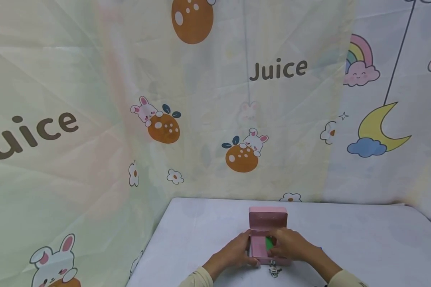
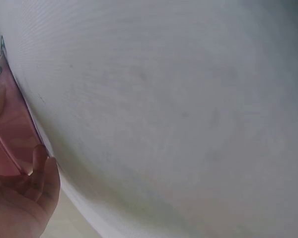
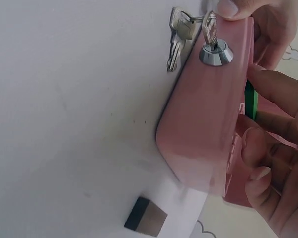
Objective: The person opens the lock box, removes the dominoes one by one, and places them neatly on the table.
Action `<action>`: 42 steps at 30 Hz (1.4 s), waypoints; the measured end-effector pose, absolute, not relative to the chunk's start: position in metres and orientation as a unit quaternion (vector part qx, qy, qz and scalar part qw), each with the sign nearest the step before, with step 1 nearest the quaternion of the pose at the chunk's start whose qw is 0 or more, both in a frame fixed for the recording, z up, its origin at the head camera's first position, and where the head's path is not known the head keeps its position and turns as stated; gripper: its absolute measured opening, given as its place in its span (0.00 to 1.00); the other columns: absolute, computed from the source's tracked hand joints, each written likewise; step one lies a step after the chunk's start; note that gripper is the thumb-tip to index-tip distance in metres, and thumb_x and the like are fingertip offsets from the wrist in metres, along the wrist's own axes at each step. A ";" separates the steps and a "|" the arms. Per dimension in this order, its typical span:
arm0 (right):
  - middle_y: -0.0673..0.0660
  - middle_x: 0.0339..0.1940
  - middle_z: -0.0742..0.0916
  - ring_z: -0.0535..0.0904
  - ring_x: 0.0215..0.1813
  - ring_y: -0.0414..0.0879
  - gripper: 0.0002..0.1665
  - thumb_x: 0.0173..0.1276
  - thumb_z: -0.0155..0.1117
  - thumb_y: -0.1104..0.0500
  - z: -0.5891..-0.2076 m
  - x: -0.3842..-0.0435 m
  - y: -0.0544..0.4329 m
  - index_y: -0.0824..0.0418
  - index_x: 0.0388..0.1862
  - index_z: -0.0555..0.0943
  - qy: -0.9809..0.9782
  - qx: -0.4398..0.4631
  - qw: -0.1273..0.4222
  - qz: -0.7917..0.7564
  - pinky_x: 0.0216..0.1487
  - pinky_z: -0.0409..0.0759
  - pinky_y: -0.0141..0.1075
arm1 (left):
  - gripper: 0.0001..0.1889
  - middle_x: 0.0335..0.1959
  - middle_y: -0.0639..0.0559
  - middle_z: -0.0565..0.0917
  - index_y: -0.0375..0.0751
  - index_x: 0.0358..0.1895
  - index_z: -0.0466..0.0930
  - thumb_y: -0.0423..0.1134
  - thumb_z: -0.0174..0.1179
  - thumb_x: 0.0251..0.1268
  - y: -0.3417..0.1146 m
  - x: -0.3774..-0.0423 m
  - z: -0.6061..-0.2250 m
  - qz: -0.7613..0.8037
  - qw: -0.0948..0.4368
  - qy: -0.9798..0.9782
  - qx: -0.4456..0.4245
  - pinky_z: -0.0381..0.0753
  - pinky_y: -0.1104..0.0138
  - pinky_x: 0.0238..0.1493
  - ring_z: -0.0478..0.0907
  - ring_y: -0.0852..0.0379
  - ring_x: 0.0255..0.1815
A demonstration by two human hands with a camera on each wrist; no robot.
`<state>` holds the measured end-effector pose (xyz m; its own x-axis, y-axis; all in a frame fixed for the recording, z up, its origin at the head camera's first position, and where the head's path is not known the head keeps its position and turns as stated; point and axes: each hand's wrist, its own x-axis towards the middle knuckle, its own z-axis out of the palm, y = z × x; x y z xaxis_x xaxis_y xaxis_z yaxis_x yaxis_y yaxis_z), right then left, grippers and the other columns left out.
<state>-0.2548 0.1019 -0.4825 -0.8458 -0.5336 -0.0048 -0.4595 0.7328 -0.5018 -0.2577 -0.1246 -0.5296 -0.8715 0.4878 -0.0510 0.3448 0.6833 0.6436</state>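
A pink metal lockbox (image 1: 259,246) stands on the white table with its lid (image 1: 268,220) raised. My left hand (image 1: 236,252) grips the box's left side, thumb near the front and fingers along the wall. Inside the box, my right hand (image 1: 291,244) pinches a flat green piece (image 3: 251,100) between thumb and fingers; most of that piece is hidden by the hand. On the front wall, a key (image 3: 210,29) sits in the round lock (image 3: 216,54), and more keys (image 3: 176,39) dangle from its ring. The left wrist view catches only part of the box (image 2: 15,124).
A small dark block (image 3: 146,216) with a brownish-grey face lies on the table beside the box. The white tabletop (image 1: 201,223) runs back to a printed cloth backdrop (image 1: 208,167) with rabbits and oranges, which also hangs at the left.
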 end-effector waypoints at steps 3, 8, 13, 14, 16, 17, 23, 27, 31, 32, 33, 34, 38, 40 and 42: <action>0.44 0.30 0.80 0.72 0.33 0.41 0.30 0.52 0.81 0.56 -0.481 -0.254 0.105 0.54 0.56 0.84 0.930 -0.260 0.075 -0.249 0.30 0.70 0.34 | 0.51 0.62 0.62 0.76 0.58 0.75 0.60 0.48 0.80 0.45 -0.126 -0.258 -0.529 0.329 0.110 0.909 0.230 0.76 0.67 0.66 0.75 0.69 0.61; 0.43 0.29 0.79 0.72 0.32 0.40 0.29 0.53 0.80 0.55 -0.478 -0.251 0.113 0.54 0.56 0.84 0.936 -0.251 0.067 -0.236 0.29 0.70 0.34 | 0.51 0.62 0.62 0.76 0.58 0.75 0.60 0.48 0.80 0.45 -0.125 -0.257 -0.529 0.325 0.108 0.911 0.229 0.76 0.67 0.66 0.75 0.69 0.60; 0.43 0.27 0.78 0.72 0.31 0.40 0.29 0.54 0.79 0.56 -0.476 -0.248 0.121 0.55 0.56 0.83 0.935 -0.239 0.077 -0.251 0.27 0.70 0.33 | 0.53 0.65 0.60 0.76 0.59 0.76 0.59 0.52 0.80 0.44 -0.126 -0.253 -0.526 0.305 0.102 0.920 0.223 0.73 0.61 0.70 0.73 0.63 0.66; 0.44 0.27 0.78 0.72 0.31 0.40 0.28 0.55 0.79 0.55 -0.475 -0.247 0.123 0.56 0.56 0.83 0.933 -0.242 0.078 -0.256 0.27 0.70 0.32 | 0.54 0.65 0.60 0.76 0.59 0.76 0.58 0.52 0.80 0.44 -0.126 -0.253 -0.525 0.303 0.101 0.921 0.222 0.72 0.61 0.71 0.72 0.62 0.67; 0.44 0.27 0.78 0.71 0.31 0.39 0.27 0.56 0.78 0.55 -0.474 -0.246 0.127 0.56 0.55 0.83 0.929 -0.252 0.077 -0.261 0.26 0.69 0.32 | 0.53 0.64 0.60 0.76 0.59 0.76 0.59 0.53 0.80 0.43 -0.126 -0.253 -0.526 0.299 0.096 0.923 0.224 0.73 0.61 0.70 0.73 0.62 0.66; 0.44 0.27 0.78 0.70 0.30 0.38 0.26 0.56 0.78 0.54 -0.474 -0.246 0.130 0.57 0.54 0.83 0.927 -0.258 0.076 -0.262 0.26 0.68 0.32 | 0.53 0.64 0.60 0.76 0.59 0.76 0.59 0.53 0.80 0.43 -0.126 -0.253 -0.526 0.297 0.094 0.923 0.224 0.73 0.61 0.70 0.73 0.62 0.65; 0.42 0.28 0.78 0.71 0.32 0.38 0.28 0.57 0.78 0.53 -0.476 -0.245 0.138 0.59 0.56 0.83 0.932 -0.259 0.067 -0.246 0.27 0.67 0.31 | 0.53 0.61 0.61 0.77 0.59 0.75 0.60 0.54 0.80 0.41 -0.126 -0.253 -0.528 0.291 0.087 0.927 0.221 0.74 0.61 0.69 0.74 0.64 0.62; 0.42 0.29 0.79 0.72 0.33 0.40 0.30 0.56 0.78 0.52 -0.475 -0.245 0.142 0.60 0.57 0.83 0.934 -0.248 0.074 -0.246 0.29 0.69 0.32 | 0.53 0.60 0.62 0.77 0.58 0.75 0.61 0.52 0.81 0.41 -0.125 -0.252 -0.526 0.299 0.087 0.924 0.223 0.74 0.61 0.68 0.74 0.65 0.61; 0.44 0.29 0.80 0.72 0.32 0.38 0.30 0.57 0.78 0.53 -0.474 -0.245 0.146 0.61 0.58 0.83 0.928 -0.250 0.085 -0.263 0.28 0.72 0.32 | 0.53 0.59 0.62 0.77 0.57 0.75 0.61 0.50 0.81 0.42 -0.125 -0.251 -0.524 0.303 0.086 0.922 0.226 0.74 0.62 0.69 0.74 0.66 0.61; 0.44 0.30 0.80 0.72 0.32 0.38 0.30 0.57 0.78 0.53 -0.474 -0.245 0.148 0.62 0.58 0.83 0.926 -0.251 0.088 -0.267 0.28 0.72 0.32 | 0.53 0.59 0.61 0.77 0.57 0.75 0.61 0.50 0.81 0.42 -0.125 -0.251 -0.524 0.302 0.087 0.922 0.226 0.74 0.62 0.69 0.74 0.66 0.61; 0.44 0.30 0.81 0.72 0.32 0.38 0.30 0.57 0.78 0.53 -0.475 -0.245 0.149 0.62 0.58 0.83 0.926 -0.250 0.088 -0.269 0.28 0.73 0.32 | 0.53 0.59 0.61 0.77 0.56 0.75 0.61 0.50 0.81 0.42 -0.125 -0.251 -0.523 0.300 0.086 0.923 0.225 0.74 0.62 0.68 0.74 0.65 0.61; 0.44 0.30 0.81 0.72 0.32 0.38 0.31 0.57 0.78 0.53 -0.475 -0.245 0.150 0.62 0.58 0.83 0.926 -0.250 0.089 -0.269 0.27 0.73 0.32 | 0.52 0.59 0.61 0.77 0.56 0.75 0.61 0.50 0.81 0.42 -0.124 -0.250 -0.523 0.298 0.086 0.924 0.225 0.74 0.62 0.68 0.74 0.66 0.60; 0.43 0.31 0.81 0.71 0.32 0.37 0.31 0.57 0.78 0.51 -0.477 -0.244 0.153 0.62 0.58 0.83 0.928 -0.249 0.084 -0.263 0.27 0.71 0.31 | 0.52 0.58 0.61 0.77 0.55 0.74 0.62 0.50 0.81 0.43 -0.124 -0.250 -0.522 0.296 0.086 0.925 0.224 0.75 0.63 0.68 0.74 0.66 0.59; 0.42 0.30 0.81 0.71 0.31 0.36 0.30 0.57 0.78 0.51 -0.477 -0.244 0.154 0.62 0.57 0.83 0.931 -0.247 0.081 -0.258 0.27 0.71 0.31 | 0.51 0.58 0.61 0.77 0.55 0.74 0.62 0.49 0.81 0.43 -0.124 -0.250 -0.522 0.299 0.087 0.923 0.227 0.75 0.63 0.67 0.74 0.66 0.59; 0.42 0.30 0.81 0.71 0.31 0.36 0.29 0.57 0.78 0.51 -0.477 -0.244 0.155 0.62 0.56 0.83 0.933 -0.244 0.080 -0.254 0.28 0.71 0.31 | 0.51 0.58 0.61 0.77 0.55 0.74 0.62 0.49 0.81 0.43 -0.124 -0.250 -0.522 0.300 0.086 0.922 0.229 0.75 0.63 0.67 0.74 0.66 0.60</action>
